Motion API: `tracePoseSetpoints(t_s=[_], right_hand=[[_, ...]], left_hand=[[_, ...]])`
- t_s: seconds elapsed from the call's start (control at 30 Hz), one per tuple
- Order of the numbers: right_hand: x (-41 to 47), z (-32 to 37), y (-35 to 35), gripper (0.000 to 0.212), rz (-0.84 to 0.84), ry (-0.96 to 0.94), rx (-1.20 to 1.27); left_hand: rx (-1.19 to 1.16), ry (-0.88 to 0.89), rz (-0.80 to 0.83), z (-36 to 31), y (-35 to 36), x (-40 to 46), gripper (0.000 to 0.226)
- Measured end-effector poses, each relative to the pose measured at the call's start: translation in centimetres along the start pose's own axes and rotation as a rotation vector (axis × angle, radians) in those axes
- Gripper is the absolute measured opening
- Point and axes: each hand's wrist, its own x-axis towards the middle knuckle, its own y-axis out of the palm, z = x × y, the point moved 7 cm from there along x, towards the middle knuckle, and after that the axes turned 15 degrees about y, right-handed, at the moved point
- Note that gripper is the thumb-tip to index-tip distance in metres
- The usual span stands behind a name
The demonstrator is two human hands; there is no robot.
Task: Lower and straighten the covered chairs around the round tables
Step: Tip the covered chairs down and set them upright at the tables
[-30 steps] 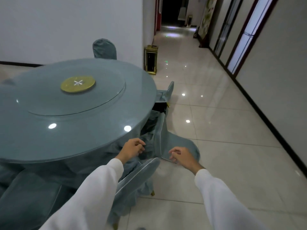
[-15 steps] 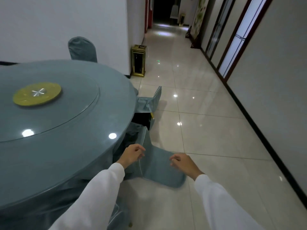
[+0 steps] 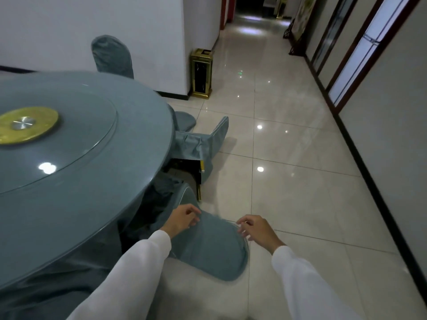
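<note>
The left hand's [image 3: 182, 219] curled fingers [image 3: 193, 215] rest on the near edge of the blue-grey cloth-covered chair [image 3: 208, 248], maybe pinching it. The right hand's [image 3: 258, 229] fingers [image 3: 242, 225] are bent and spread at its far edge, only just touching. The chair leans low beside the round blue-grey glass-topped desk [image 3: 80, 181]. Its cover looks soft and slippery, so holding the stiff back by both sides seems best. Another tipped covered chair [image 3: 203, 144] lies just behind, close enough to bump. A gold bin [image 3: 201, 73] stands far off.
</note>
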Motion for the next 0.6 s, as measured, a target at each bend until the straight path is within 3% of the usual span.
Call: tracePoseSetpoints(t_s=[0.27, 0.6], right_hand=[[9.0, -0.3, -9.8, 0.026, 0.110, -0.034, -0.158], [20.1, 6.4, -11.0, 0.025, 0.238, -0.112, -0.238]], left_hand=[[0.046, -0.051, -0.138, -3.3, 2.7, 5.9, 0.022], [0.013, -0.188, -0.296, -0.8, 2.3, 11.9, 0.022]])
